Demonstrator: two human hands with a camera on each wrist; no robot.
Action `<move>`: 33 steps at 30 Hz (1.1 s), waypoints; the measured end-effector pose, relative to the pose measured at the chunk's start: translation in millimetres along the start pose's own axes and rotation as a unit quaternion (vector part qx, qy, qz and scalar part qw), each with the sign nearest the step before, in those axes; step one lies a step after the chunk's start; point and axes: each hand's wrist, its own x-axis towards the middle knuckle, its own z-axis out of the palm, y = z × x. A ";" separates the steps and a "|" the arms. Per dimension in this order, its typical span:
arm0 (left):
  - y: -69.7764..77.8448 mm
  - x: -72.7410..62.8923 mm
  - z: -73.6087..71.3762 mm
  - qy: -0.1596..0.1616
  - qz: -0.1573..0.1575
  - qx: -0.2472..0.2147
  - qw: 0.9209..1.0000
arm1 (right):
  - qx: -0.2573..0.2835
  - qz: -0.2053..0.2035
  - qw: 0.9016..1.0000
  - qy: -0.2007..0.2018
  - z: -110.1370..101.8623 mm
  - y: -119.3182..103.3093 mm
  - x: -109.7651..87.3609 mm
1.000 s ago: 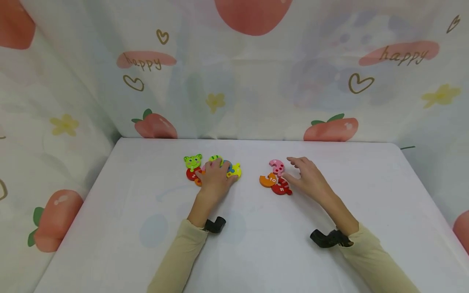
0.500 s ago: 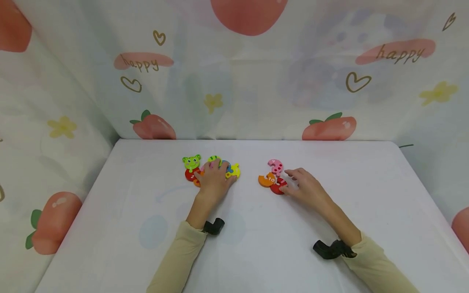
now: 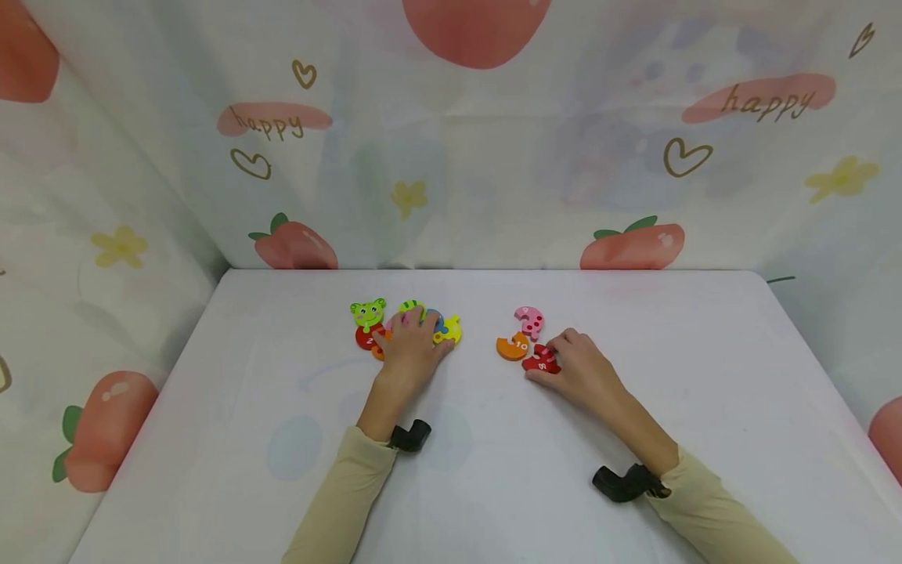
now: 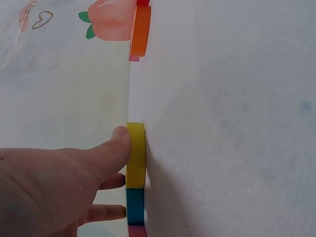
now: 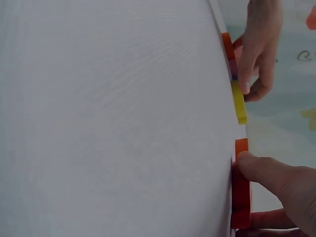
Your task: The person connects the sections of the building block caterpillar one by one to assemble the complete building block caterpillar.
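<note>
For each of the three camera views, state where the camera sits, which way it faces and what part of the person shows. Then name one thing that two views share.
Head: sits above, faces forward and down at the white table; shows both sleeves, the left hand on a row of coloured puzzle pieces and the right hand gripping the red piece.
Left wrist: sits low, rolled sideways, looking along the tabletop; shows the thumb on the yellow piece.
Right wrist: sits low, rolled sideways; shows the right thumb on the red piece.
Shared: the yellow piece also shows in the right wrist view.
</note>
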 end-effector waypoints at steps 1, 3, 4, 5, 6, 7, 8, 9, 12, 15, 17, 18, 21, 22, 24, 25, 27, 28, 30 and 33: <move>0.1 0.0 0.1 -0.002 -0.001 0.002 1.000 | 0.006 0.005 1.000 -0.004 -2.3 -0.1 -0.7; 0.4 0.3 0.4 -0.007 -0.003 0.006 1.000 | 0.025 0.016 0.999 -0.012 -7.6 0.2 -2.0; 0.5 0.3 0.4 -0.008 -0.004 0.007 1.000 | 0.039 0.020 0.999 -0.015 -10.1 0.4 -2.1; 0.6 0.0 0.3 -0.009 -0.005 0.009 1.000 | 0.055 0.023 0.998 -0.018 -12.4 0.7 -2.3; 0.7 -0.2 0.3 -0.010 -0.006 0.010 1.000 | 0.073 0.024 0.997 -0.019 -14.3 1.0 -2.5; 0.6 -0.3 0.4 -0.013 -0.007 0.011 1.000 | 0.089 0.023 0.996 -0.018 -15.4 1.5 -2.5; 0.6 -0.7 0.5 -0.012 -0.007 0.010 1.000 | 0.107 0.019 0.994 -0.017 -15.6 2.3 -2.1; 0.3 -1.0 0.9 -0.011 -0.007 0.010 1.000 | 0.126 0.013 0.992 -0.015 -15.2 2.9 -1.6; -0.3 -1.9 2.2 -0.010 -0.004 0.008 1.000 | 0.183 0.002 0.983 -0.007 -11.2 5.4 0.8; -1.2 -1.9 4.0 -0.008 -0.001 0.006 1.000 | 0.260 0.013 0.965 -0.022 -6.1 7.5 6.4; -1.3 -1.7 4.6 -0.008 -0.001 0.003 1.000 | 0.321 0.036 0.945 -0.041 -3.4 8.6 11.6; -1.3 -1.5 4.8 -0.007 0.000 0.002 1.000 | 0.349 0.049 0.935 -0.050 -2.4 9.1 14.4; -0.8 -1.1 5.2 -0.004 0.002 0.001 1.000 | 0.439 0.076 0.892 -0.072 0.3 9.2 22.4; -0.6 -1.1 5.3 -0.003 0.003 0.000 1.000 | 0.465 0.078 0.878 -0.077 1.2 8.9 24.7; -0.5 -0.9 5.4 -0.001 0.005 0.001 1.000 | 0.513 0.074 0.851 -0.086 2.9 7.5 28.3; -0.4 -0.9 5.5 0.000 0.006 0.001 1.000 | 0.536 0.071 0.836 -0.090 3.9 6.2 30.0; -0.2 -0.8 5.2 0.002 0.007 0.003 1.000 | 0.567 0.060 0.816 -0.095 5.8 3.0 33.1; -0.3 -0.6 5.1 0.002 0.006 0.003 1.000 | 0.579 0.056 0.807 -0.098 7.0 1.1 34.8; -0.6 -0.3 4.5 0.003 0.005 0.007 1.000 | 0.589 0.054 0.800 -0.099 9.3 -3.7 39.1; -0.9 0.7 2.7 0.003 0.003 0.008 1.000 | 0.587 0.065 0.801 -0.097 12.7 -12.4 48.4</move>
